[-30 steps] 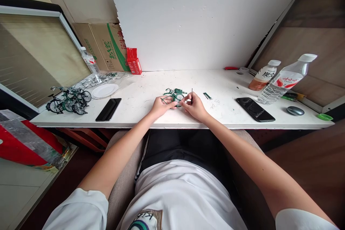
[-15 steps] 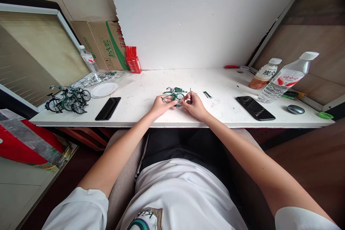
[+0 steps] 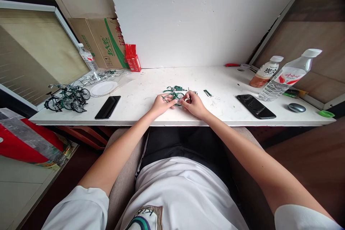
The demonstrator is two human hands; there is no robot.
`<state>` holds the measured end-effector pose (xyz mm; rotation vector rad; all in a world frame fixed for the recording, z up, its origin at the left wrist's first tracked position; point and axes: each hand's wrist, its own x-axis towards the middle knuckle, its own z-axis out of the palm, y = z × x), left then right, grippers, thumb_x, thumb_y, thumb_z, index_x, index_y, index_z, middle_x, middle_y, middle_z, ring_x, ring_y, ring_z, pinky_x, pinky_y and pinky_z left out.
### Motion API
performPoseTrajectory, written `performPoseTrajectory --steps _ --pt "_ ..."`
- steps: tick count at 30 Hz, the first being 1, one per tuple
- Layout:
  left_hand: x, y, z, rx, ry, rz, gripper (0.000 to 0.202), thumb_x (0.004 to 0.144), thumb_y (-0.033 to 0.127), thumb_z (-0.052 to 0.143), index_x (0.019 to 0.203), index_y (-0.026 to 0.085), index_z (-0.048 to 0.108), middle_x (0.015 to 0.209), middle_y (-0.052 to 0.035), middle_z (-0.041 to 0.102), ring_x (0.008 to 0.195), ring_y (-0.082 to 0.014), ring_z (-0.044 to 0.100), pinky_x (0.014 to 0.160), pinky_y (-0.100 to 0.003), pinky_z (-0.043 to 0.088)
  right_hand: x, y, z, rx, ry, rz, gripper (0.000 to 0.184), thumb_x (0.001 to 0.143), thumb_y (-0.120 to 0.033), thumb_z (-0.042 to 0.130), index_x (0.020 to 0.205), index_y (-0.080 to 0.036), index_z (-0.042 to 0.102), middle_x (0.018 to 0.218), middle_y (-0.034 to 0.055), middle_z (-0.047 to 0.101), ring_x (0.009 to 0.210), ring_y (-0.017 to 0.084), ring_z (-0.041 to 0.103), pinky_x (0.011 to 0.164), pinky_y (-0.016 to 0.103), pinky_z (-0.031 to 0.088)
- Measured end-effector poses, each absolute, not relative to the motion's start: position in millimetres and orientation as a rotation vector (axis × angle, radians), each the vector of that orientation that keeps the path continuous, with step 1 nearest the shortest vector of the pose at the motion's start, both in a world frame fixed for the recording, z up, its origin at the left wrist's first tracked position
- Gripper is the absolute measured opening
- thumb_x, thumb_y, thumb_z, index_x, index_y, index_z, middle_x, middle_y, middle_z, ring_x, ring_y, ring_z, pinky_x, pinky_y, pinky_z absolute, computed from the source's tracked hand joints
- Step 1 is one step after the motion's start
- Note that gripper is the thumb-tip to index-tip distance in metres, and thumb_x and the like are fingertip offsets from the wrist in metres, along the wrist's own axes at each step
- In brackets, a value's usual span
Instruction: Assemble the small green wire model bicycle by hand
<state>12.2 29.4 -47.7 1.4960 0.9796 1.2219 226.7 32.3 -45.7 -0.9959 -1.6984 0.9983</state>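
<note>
A white table point(image 3: 151, 79) spans the view and serves as the work surface, its middle kept for the handling, it seems, since most other goods stand toward the 2 ends. A cardboard box point(image 3: 99, 43) leans at the back left. Toward the right end, a large water bottle point(image 3: 291, 75) and a smaller drink bottle point(image 3: 265, 72) stand side by side, probably there to be out of the way of the elbows.

The 2 hands meet near the front edge, the forearms low over it, a pose that likely steadies fine work. The left hand point(image 3: 161, 105) pinches a green model bicycle point(image 3: 174, 95) between thumb and fingers, presumably so that the frame cannot turn. The right hand point(image 3: 194, 105) has its thumb and forefinger drawn together at the wheel's right side; whether a tiny part sits between those tips I cannot tell. Its fingers also pinch a thin dark tool point(image 3: 190, 97), pointing up, perhaps parked there to leave the tips free.

A dark phone point(image 3: 107, 107) lies flat to the left, near a tangled cluster of model bicycles point(image 3: 67, 99). Just behind the held bicycle are green pieces point(image 3: 178, 88), and a small green strip point(image 3: 207, 93) rests right of the hands, seemingly within easy reach.
</note>
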Motion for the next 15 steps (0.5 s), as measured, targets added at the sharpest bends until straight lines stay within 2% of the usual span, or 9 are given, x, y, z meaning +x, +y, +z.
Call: performPoseTrajectory --steps 9,15 --pt "12.1 32.7 -52.1 1.527 0.971 1.206 0.047 0.081 0.05 0.096 0.103 0.012 0.08 0.109 -0.0113 0.081 0.075 -0.0163 0.076 0.068 -0.03 0.065 226.3 32.6 -46.5 -0.982 -1.7 1.01 0.05 0.092 -0.052 0.081 0.09 -0.029 0.036 0.082 -0.0026 0.063 0.062 0.018 0.061 0.063 0.037 0.047" --pt "11.8 35.8 -55.8 1.544 0.961 1.205 0.048 0.081 0.052 0.096 0.103 0.013 0.08 0.108 -0.0115 0.081 0.08 -0.0183 0.077 0.067 -0.03 0.065 226.2 30.9 -45.0 -0.999 -1.703 1.013 0.05 0.093 -0.053 0.08 0.09 -0.029 0.037 0.081 -0.0024 0.063 0.063 0.019 0.063 0.063 0.037 0.049"
